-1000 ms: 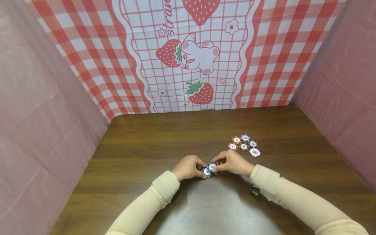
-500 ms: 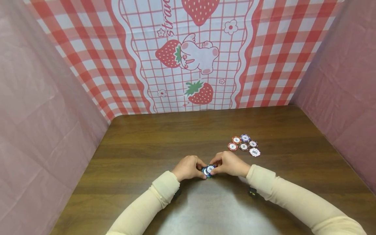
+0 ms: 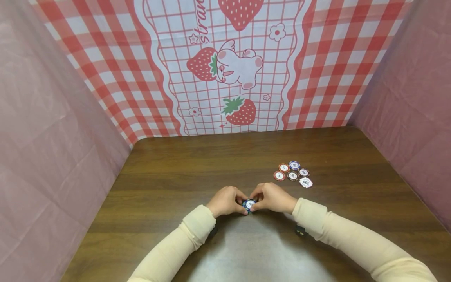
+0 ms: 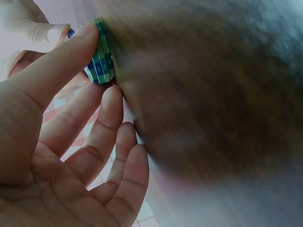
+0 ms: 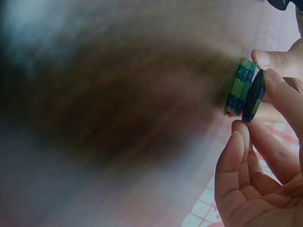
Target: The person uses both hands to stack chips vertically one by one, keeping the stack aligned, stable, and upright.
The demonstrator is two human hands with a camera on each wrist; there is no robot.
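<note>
In the head view my left hand [image 3: 225,201] and right hand [image 3: 274,197] meet near the middle of the table. With thumb and fingers, the left hand holds the sides of a short stack of green-and-blue poker chips [image 4: 103,59], which lies on the table. My right hand pinches a dark blue poker chip [image 5: 254,97] by its edge. The right wrist view shows this chip slightly tilted, just above the stack [image 5: 240,87], with a narrow gap at one side. From above, the chip [image 3: 249,204] covers most of the stack.
Farther back and to the right, several loose poker chips lie flat in a cluster: red chips [image 3: 279,176], a blue chip [image 3: 294,165], dark chips [image 3: 292,176] and a white chip [image 3: 305,182]. A checked strawberry cloth [image 3: 232,78] hangs behind the wooden table [image 3: 176,168].
My right hand has moved left with the dark blue chip, bringing it from partly overlapping the stack to nearly straight over it. The left hand has stayed in place.
</note>
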